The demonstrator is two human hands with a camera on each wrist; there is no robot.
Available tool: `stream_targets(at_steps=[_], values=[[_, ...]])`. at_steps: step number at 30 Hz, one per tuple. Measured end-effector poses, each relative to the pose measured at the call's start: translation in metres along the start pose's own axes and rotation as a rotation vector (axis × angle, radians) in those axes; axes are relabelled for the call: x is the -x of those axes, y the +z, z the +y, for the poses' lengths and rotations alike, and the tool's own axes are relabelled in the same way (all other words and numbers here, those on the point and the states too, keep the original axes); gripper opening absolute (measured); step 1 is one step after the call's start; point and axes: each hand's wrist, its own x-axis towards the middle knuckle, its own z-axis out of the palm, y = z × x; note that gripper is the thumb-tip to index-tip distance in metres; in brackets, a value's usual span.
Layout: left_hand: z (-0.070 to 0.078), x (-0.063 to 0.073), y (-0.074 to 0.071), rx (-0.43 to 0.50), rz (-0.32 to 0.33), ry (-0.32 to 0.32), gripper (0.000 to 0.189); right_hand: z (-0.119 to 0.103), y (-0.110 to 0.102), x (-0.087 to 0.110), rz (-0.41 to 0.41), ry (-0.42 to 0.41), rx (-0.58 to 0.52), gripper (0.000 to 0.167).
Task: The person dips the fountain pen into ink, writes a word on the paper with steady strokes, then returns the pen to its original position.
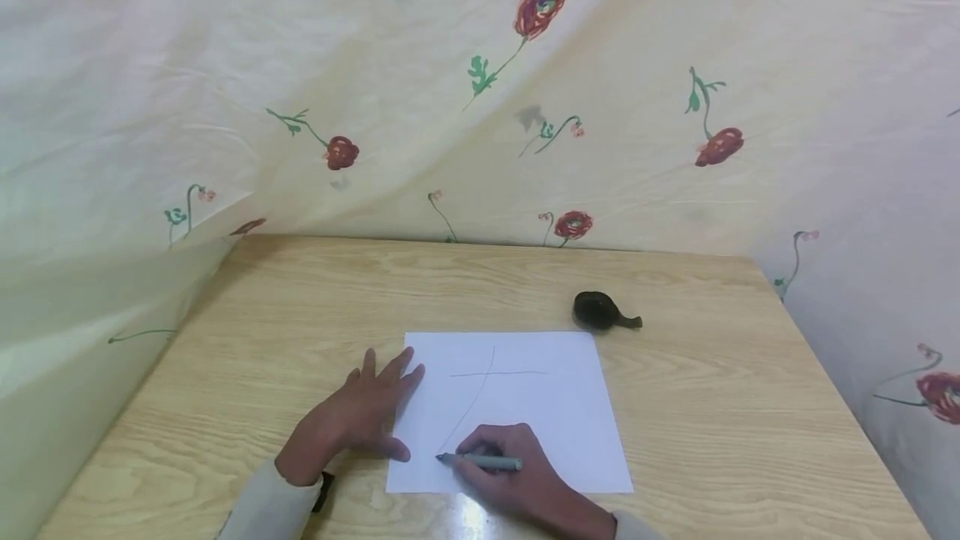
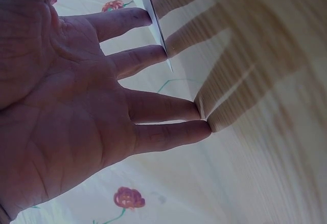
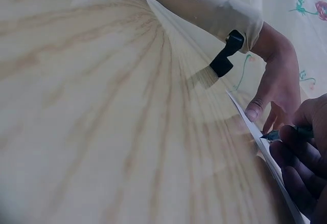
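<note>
in the head view, a white sheet of paper [image 1: 566, 415] lies on the wooden table [image 1: 735, 415], near the person. the right hand [image 1: 517, 469] sits at the sheet's six o'clock, fingers curled snugly round a grey-green pen [image 1: 495, 462], its tip toward nine o'clock at the foot of a long slanting line [image 1: 474, 397]; a low grip, probably for control of the stroke. a level line [image 1: 517, 373] crosses the slanting one toward twelve. the left hand [image 1: 363, 411] is at nine o'clock, fingers spread wide and holding nothing, some on the sheet's edge, seemingly to keep it from sliding. a black rounded object [image 1: 597, 311] rests at one o'clock, just off the sheet, perhaps out of the pen's way

in the left wrist view, the fingers reach toward three o'clock: the upper two meet the paper's edge, the lower two touch the table, likely bracing

in the right wrist view, the pen is pinched at four o'clock, its tip at the paper near the left thumb; a black band piece [image 3: 225, 58] shows at one o'clock
</note>
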Motion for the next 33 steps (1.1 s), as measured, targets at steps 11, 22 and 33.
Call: stream_targets(at_steps=[11, 22, 33], values=[[-0.003, -0.001, -0.003, -0.015, 0.001, 0.019, 0.109, 0.005, -0.007, -0.009, 0.212, -0.009, -0.018, 0.007], [-0.002, -0.001, -0.005, -0.011, -0.012, 0.003, 0.110, 0.021, -0.037, -0.027, 0.479, 0.085, 0.156, 0.008], [-0.004, -0.002, -0.002, -0.001, -0.009, 0.011, 0.111, 0.019, -0.038, -0.027, 0.468, 0.105, 0.194, 0.006]])
